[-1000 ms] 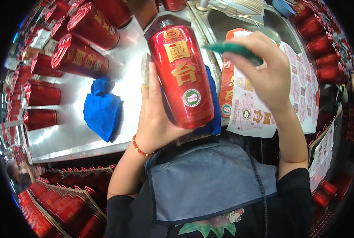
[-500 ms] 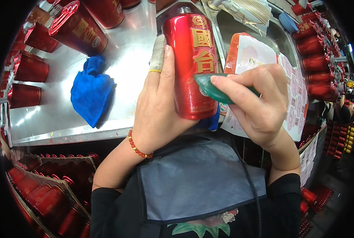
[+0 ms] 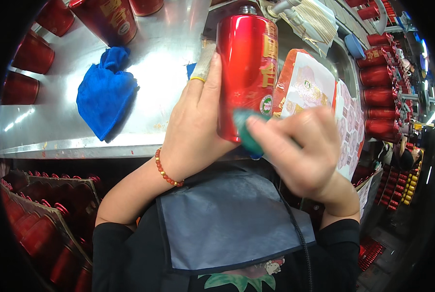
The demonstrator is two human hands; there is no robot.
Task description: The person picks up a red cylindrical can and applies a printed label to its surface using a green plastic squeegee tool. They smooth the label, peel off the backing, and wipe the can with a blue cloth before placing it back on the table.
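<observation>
- I see the left hand (image 3: 198,126) in the middle of the frame, wrapped around the back of a red bottle (image 3: 245,68), fingers closed on its side and pointing up; one finger carries a yellow ring and pale tape, and a red bead bracelet (image 3: 167,170) sits on the wrist.
- The left forearm comes in from the lower left, bent up towards the bottle.
- The right hand (image 3: 302,151) is just right of centre, blurred, its fingers pinched shut on a small green cloth (image 3: 244,131) that touches the bottle's lower front.
- The right forearm rises from the lower right edge in a black sleeve.
- The red bottle stands nearly upright in the upper middle of the frame, held above the table edge; it is glossy, cylindrical, with gold characters down its right side, a small round label near the bottom and a dark cap at the top.
- Just right of the bottle I see printed sheets (image 3: 319,92) in white and orange.
- A crumpled blue cloth (image 3: 105,92) lies on the steel table (image 3: 61,126) in the upper left, well apart from the hands.
- More red bottles (image 3: 108,19) lie along the table's upper left, and others (image 3: 380,97) line the right rim.
- A grey apron (image 3: 227,219) fills the lower middle.
</observation>
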